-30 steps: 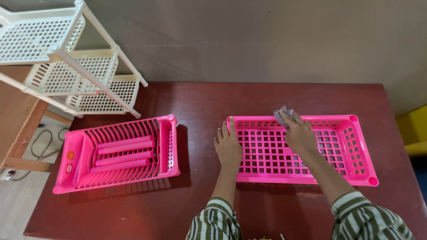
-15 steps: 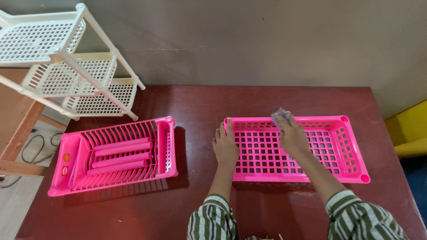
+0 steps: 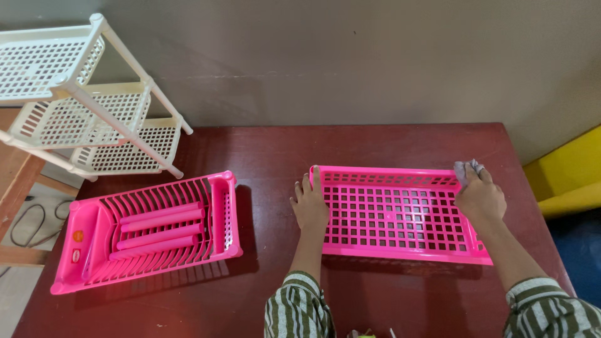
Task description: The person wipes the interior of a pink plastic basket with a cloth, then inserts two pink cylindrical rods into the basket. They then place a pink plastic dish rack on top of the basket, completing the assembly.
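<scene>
- Table (image 3: 375,141): dark red wood, glossy.
- Rack (image 3: 94,94): cream plastic lattice shelves, lying tilted at the far left.
- Tray (image 3: 147,231): pink, ribbed, holding pink tubes.
- Basket (image 3: 397,216): pink plastic grid, lying right of centre; wiping seems under way, and its far right corner likely calls for firm rubbing.
- Left hand (image 3: 310,206): flat and unclenched, steadying the basket's left rim.
- Right hand (image 3: 481,199): clenched on the cloth.
- Cloth (image 3: 466,168): grey, crumpled.

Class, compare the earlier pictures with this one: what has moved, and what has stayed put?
The right hand, holding its grey cloth, slid along the pink basket's far rim to the right corner. The left hand stays flat on the basket's left end; the dish rack and white shelf are unchanged.
</scene>
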